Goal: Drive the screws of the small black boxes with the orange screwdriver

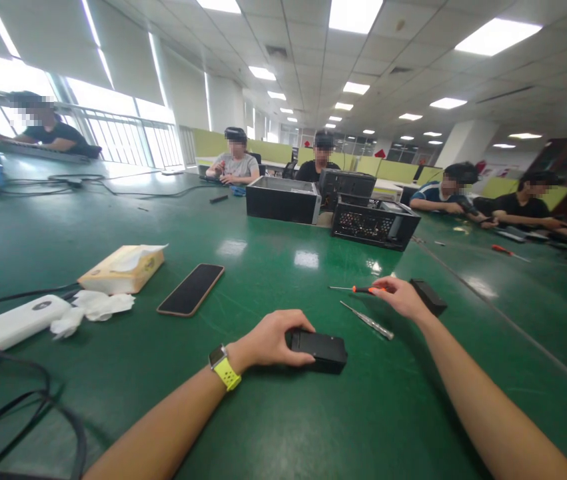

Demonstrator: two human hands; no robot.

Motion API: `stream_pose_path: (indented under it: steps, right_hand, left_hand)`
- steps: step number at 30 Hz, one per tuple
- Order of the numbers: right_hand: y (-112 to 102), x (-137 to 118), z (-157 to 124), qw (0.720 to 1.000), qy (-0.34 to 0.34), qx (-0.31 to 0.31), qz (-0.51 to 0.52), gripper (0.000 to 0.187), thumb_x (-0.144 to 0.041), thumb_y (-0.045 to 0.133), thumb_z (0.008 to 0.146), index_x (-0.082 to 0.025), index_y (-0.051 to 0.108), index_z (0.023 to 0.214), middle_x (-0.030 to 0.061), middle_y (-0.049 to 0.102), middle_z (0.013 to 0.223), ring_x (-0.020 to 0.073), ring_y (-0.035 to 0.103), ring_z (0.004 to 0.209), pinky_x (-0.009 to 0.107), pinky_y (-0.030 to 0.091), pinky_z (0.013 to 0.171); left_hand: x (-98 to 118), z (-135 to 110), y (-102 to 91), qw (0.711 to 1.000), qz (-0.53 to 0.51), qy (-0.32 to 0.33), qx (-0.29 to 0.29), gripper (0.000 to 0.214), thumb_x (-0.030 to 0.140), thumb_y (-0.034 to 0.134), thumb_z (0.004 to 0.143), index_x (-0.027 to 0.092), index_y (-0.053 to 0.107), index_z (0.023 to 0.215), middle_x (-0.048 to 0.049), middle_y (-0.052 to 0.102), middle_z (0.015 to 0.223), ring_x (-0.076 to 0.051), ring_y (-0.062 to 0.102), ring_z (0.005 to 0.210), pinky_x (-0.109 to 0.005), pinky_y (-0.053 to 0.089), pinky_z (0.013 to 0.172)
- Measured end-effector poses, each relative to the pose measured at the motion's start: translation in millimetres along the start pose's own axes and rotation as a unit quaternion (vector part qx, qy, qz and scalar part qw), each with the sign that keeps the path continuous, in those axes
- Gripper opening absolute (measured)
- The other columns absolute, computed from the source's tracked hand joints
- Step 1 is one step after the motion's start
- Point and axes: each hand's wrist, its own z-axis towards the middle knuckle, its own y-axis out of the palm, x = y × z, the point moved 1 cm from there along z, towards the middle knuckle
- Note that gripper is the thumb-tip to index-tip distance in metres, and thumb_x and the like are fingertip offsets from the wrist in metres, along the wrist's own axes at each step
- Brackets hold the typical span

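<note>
My left hand (269, 340) is closed over the near end of a small black box (320, 350) lying on the green table (273, 413); a yellow-strapped watch is on that wrist. My right hand (402, 297) pinches the orange-handled screwdriver (358, 289), whose thin shaft points left just above the table. A bare metal tool (367, 320) lies between the hands. A second small black box (428, 296) sits just behind my right hand.
A phone (191, 289), a tissue box (122, 269), crumpled tissue (94, 308), a white power strip (10, 327) and black cables (28, 413) lie to the left. Two open computer cases (283, 199) (374, 224) stand farther back. Several people sit around the table's far sides.
</note>
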Motion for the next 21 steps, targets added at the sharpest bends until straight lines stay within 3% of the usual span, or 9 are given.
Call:
stream_pose_path:
  steps: [5, 9, 11, 16, 21]
  right_hand:
    - [15, 16, -28, 0.999, 0.006, -0.013, -0.03, 0.033, -0.044, 0.064, 0.078, -0.017, 0.07, 0.098, 0.008, 0.074, 0.091, 0.0235, 0.068, 0.08, 0.037, 0.054, 0.076]
    - [17, 11, -41, 0.997, 0.006, 0.034, -0.07, 0.049, -0.05, 0.058, 0.083, -0.015, 0.064, 0.116, 0.015, 0.067, 0.115, 0.0287, 0.064, 0.099, 0.042, 0.051, 0.083]
    - [14, 3, -45, 0.996, -0.001, 0.03, -0.088, 0.048, -0.054, 0.055, 0.085, -0.016, 0.066, 0.111, 0.0153, 0.067, 0.113, 0.0296, 0.063, 0.099, 0.043, 0.05, 0.083]
    - [7, -20, -54, 0.991, -0.018, -0.081, -0.108, 0.039, -0.054, 0.067, 0.077, -0.021, 0.074, 0.096, 0.0077, 0.072, 0.093, 0.0255, 0.064, 0.083, 0.037, 0.047, 0.075]
    - [6, -30, -59, 0.984, -0.003, -0.159, -0.086, 0.026, -0.036, 0.072, 0.071, -0.023, 0.075, 0.093, 0.0022, 0.069, 0.076, 0.0185, 0.059, 0.066, 0.029, 0.041, 0.062]
  left_hand:
    - [2, 0, 0.2, 1.0, 0.008, -0.003, 0.0, 0.038, 0.04, 0.079, 0.071, 0.019, 0.065, 0.1, -0.0032, 0.066, 0.094, -0.021, 0.061, 0.084, -0.028, 0.046, 0.074]
    - [3, 0, 0.6, 1.0, 0.018, 0.003, 0.009, 0.037, 0.039, 0.079, 0.071, 0.019, 0.063, 0.097, -0.0029, 0.062, 0.094, -0.02, 0.059, 0.084, -0.028, 0.046, 0.075]
    - [3, 0, 0.8, 1.0, 0.017, 0.004, 0.013, 0.035, 0.038, 0.079, 0.071, 0.018, 0.062, 0.094, -0.0031, 0.061, 0.094, -0.02, 0.058, 0.084, -0.029, 0.046, 0.076]
    - [2, 1, 2.0, 1.0, 0.007, -0.006, 0.005, 0.036, 0.038, 0.08, 0.07, 0.018, 0.061, 0.093, -0.0024, 0.059, 0.093, -0.019, 0.056, 0.083, -0.028, 0.045, 0.073]
    - [1, 1, 2.5, 1.0, -0.004, -0.008, 0.005, 0.035, 0.035, 0.08, 0.07, 0.018, 0.06, 0.094, -0.0013, 0.058, 0.092, -0.019, 0.054, 0.082, -0.027, 0.043, 0.072]
